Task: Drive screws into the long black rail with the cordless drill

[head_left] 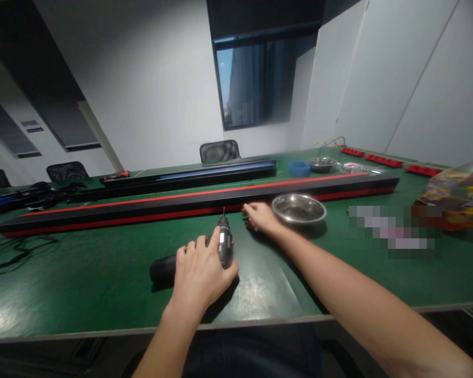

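Note:
My left hand [201, 273] is wrapped over a black cordless drill [225, 247] that lies on its side on the green table. The drill's thin bit points away from me at the long black bar with red stripes [173, 202]. Beyond it, my right hand [260, 216] is at the near side of the bar, left of a round steel bowl [298, 209]. Its fingers are bent together near the bar's red edge; whatever they may hold is too small to make out. Small dark bits lie in the bowl.
Behind the bar lie more long black bars [220, 170], a blue round item [299, 168] and a second steel bowl [322, 164]. A large bottle [463, 197] stands at the right. Black cables [19, 254] lie at the left. The table's near edge [260, 323] runs before me.

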Demonstrator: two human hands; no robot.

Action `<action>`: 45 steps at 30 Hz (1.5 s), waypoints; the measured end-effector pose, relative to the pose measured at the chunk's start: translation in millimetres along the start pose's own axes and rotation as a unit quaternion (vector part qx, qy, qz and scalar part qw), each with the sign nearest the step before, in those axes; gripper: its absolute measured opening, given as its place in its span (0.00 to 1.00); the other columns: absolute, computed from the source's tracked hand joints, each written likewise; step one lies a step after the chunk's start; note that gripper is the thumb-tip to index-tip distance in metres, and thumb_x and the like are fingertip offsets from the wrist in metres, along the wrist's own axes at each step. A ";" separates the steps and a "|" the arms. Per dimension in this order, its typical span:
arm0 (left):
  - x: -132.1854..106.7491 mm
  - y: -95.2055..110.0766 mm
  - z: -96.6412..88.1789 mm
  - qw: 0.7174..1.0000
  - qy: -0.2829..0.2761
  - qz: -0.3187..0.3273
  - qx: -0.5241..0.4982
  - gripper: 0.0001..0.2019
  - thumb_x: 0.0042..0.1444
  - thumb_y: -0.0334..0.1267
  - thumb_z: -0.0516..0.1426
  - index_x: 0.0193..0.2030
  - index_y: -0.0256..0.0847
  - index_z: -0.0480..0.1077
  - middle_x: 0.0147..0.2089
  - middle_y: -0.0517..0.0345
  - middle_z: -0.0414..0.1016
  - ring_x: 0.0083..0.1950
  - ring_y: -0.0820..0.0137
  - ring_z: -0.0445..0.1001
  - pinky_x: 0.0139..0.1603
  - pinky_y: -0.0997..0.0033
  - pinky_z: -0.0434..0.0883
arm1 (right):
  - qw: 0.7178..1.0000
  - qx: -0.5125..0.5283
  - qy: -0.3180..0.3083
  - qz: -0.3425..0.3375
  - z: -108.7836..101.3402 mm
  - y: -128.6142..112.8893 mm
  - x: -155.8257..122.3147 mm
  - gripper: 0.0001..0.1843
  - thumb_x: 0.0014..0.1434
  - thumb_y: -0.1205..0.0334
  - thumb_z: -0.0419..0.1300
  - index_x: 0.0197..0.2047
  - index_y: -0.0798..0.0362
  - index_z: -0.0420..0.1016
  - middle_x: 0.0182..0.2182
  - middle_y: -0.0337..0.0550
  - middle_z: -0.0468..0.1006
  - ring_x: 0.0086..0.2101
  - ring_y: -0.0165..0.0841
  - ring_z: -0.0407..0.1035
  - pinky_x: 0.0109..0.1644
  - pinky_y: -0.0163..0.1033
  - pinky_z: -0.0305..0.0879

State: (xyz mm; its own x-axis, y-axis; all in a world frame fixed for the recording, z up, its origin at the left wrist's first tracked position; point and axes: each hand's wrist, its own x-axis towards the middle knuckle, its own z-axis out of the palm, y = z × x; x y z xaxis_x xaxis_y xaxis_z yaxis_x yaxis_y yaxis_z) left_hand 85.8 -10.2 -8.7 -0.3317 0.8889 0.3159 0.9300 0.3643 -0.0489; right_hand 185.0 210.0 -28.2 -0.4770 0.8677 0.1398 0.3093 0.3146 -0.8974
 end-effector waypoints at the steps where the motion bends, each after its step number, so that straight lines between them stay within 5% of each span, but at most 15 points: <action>1: 0.3 0.3 -0.6 1.000 -0.004 -0.002 0.000 0.37 0.60 0.55 0.54 0.74 0.48 0.55 0.53 0.44 0.74 0.53 0.48 0.71 0.52 0.51 0.62 | 1.000 -0.027 -0.001 -0.013 -0.3 -1.2 -1.6 0.18 0.72 0.56 0.54 0.40 0.58 0.80 0.28 0.45 0.81 0.20 0.29 0.72 0.25 0.31 0.65; 9: 0.5 1.8 -4.0 1.000 -0.011 -0.005 -0.020 0.37 0.59 0.55 0.55 0.74 0.47 0.56 0.53 0.41 0.75 0.52 0.46 0.72 0.53 0.50 0.61 | 0.965 -0.225 0.043 -0.131 -1.0 -12.9 -10.5 0.14 0.68 0.58 0.58 0.44 0.52 0.84 0.45 0.50 0.85 0.46 0.39 0.78 0.51 0.35 0.67; 26: -0.9 -1.7 -3.9 1.000 0.005 0.003 -0.013 0.34 0.59 0.53 0.55 0.71 0.50 0.58 0.50 0.45 0.74 0.50 0.49 0.72 0.51 0.53 0.62 | 0.936 -0.306 0.092 -0.149 -8.3 -26.7 -17.9 0.16 0.69 0.53 0.55 0.43 0.51 0.82 0.44 0.51 0.83 0.45 0.40 0.76 0.50 0.38 0.66; 35: 1.6 -1.3 -8.0 1.000 -0.008 -0.005 -0.022 0.33 0.59 0.53 0.55 0.71 0.51 0.59 0.51 0.45 0.74 0.50 0.49 0.72 0.51 0.53 0.62 | 0.907 -0.379 0.176 -0.060 -35.9 -40.7 -17.4 0.21 0.70 0.49 0.52 0.42 0.54 0.81 0.42 0.57 0.82 0.44 0.45 0.77 0.49 0.42 0.67; 45: 4.5 -5.4 -5.7 1.000 -0.001 0.007 -0.013 0.34 0.60 0.54 0.55 0.72 0.50 0.58 0.51 0.45 0.74 0.51 0.50 0.72 0.51 0.52 0.63 | 0.894 -0.410 0.136 0.120 -77.7 -26.6 -6.6 0.27 0.66 0.50 0.52 0.53 0.62 0.81 0.48 0.68 0.80 0.49 0.54 0.76 0.52 0.51 0.69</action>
State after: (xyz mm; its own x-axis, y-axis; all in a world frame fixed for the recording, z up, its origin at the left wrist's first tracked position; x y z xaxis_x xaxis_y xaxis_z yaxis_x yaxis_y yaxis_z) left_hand 80.2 -9.8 -1.6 -0.3181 0.8950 0.3128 0.9385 0.3440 -0.0297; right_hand 243.8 225.8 27.2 -0.1332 0.9744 0.1811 0.9280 0.1868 -0.3224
